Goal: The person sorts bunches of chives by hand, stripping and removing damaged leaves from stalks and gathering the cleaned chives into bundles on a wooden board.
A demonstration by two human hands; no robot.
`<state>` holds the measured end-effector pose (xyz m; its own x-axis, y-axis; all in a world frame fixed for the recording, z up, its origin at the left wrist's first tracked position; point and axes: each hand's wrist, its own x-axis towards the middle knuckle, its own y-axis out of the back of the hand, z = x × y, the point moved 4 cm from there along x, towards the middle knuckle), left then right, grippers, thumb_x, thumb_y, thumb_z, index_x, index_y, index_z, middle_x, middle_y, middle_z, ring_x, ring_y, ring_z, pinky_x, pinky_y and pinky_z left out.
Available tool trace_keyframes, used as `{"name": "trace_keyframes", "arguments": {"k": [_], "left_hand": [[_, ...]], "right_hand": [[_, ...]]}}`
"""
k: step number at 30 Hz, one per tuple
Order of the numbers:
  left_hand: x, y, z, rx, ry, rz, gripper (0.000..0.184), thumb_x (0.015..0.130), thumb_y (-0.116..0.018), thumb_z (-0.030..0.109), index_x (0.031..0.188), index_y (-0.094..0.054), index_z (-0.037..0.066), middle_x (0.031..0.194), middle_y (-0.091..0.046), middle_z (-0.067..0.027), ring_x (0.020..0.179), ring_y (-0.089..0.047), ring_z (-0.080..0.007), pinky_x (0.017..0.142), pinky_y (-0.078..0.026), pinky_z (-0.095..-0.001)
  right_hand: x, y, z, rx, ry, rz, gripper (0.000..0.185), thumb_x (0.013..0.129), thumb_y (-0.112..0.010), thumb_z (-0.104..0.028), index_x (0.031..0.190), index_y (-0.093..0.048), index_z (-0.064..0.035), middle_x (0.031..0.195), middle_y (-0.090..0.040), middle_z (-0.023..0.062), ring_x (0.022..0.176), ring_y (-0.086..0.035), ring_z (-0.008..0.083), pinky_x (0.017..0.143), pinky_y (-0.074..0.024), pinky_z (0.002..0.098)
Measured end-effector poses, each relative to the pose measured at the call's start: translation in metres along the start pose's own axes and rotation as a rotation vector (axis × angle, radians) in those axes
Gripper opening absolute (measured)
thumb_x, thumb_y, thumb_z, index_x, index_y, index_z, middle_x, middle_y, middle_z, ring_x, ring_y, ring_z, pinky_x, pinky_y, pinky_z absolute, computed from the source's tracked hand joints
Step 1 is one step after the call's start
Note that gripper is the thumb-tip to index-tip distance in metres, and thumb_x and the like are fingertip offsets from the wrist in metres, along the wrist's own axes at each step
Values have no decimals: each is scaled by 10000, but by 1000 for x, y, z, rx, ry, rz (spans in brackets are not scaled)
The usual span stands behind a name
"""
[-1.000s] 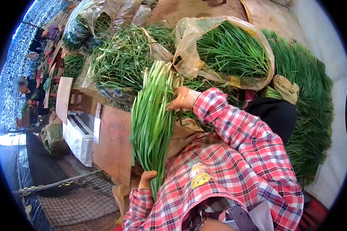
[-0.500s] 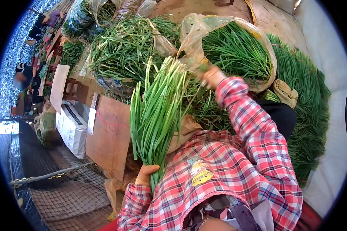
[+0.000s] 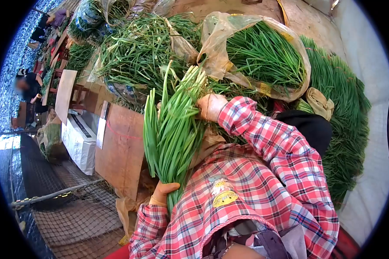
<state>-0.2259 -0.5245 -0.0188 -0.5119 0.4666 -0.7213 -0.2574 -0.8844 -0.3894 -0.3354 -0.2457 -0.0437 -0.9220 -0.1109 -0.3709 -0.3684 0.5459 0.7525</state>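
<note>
1. Main change: R hand is back at the bunch of greens; half a sec ago it was blurred, off to the right by the bag's mouth. A full sec ago it was also at the bunch.
2. R hand state: fingers curled in at the bunch's right edge, just below the pale stem ends. Tips hidden, so can't tell if they're pinching blades or only resting against them.
3. L hand: thumb across the leafy lower part, fingers behind, clamped on the bunch. Same grip as in both prev. frames.
4. Bunch pos.: held up in front of the torso, stem ends away from the body, tips down past L hand. A few blades now bend across toward R hand; half a sec ago they lay straighter.
5. Meaning (my read): work's at the stem end again, L hand steadying, R hand handling a few strands at a time, approx.
6. Around: loose heap beyond the bunch; plastic bag w/ more greens right of that; neat stack far right. Brown board & white box to the left.
</note>
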Motion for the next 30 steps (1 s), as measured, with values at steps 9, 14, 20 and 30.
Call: {"name": "trace_keyframes", "arguments": {"k": [9, 14, 20, 30], "left_hand": [[-2, 17, -7, -45, 38, -18, 607, 640, -661, 51, 1218, -480, 13, 1106, -572, -84, 983, -558, -226, 852, -455, -323], [-1, 49, -30, -191, 56, -58, 542, 668, -658, 65, 1180, -503, -23, 1047, -603, -132, 875, -607, -242, 750, -513, -327], [4, 58, -38, -275, 33, -204, 534, 693, -655, 94, 1179, -491, -52, 1017, -612, -166, 804, -625, -251, 713, -525, -325], [9, 54, -32, -188, 17, -183, 558, 684, -665, 103, 1203, -497, -16, 1114, -586, -131, 954, -589, -246, 821, -490, -331]], "right_hand": [[9, 57, 77, -52, -394, 252, 211, 806, -522, -114, 1001, -592, -75, 850, -632, 148, 776, -625, 272, 667, -507, 370], [-45, 65, 160, 678, -792, 557, 305, 834, -564, -160, 1132, -578, -93, 948, -618, 76, 733, -560, 170, 628, -480, 300], [-45, -41, 110, -390, -378, -478, 485, 810, -590, -403, 1202, -544, -120, 1172, -564, 116, 1054, -550, 274, 881, -452, 398], [-15, 28, 14, 1050, -145, -75, 316, 807, -654, -284, 1011, -616, -46, 671, -613, 38, 480, -511, 88, 397, -412, 212]]}}
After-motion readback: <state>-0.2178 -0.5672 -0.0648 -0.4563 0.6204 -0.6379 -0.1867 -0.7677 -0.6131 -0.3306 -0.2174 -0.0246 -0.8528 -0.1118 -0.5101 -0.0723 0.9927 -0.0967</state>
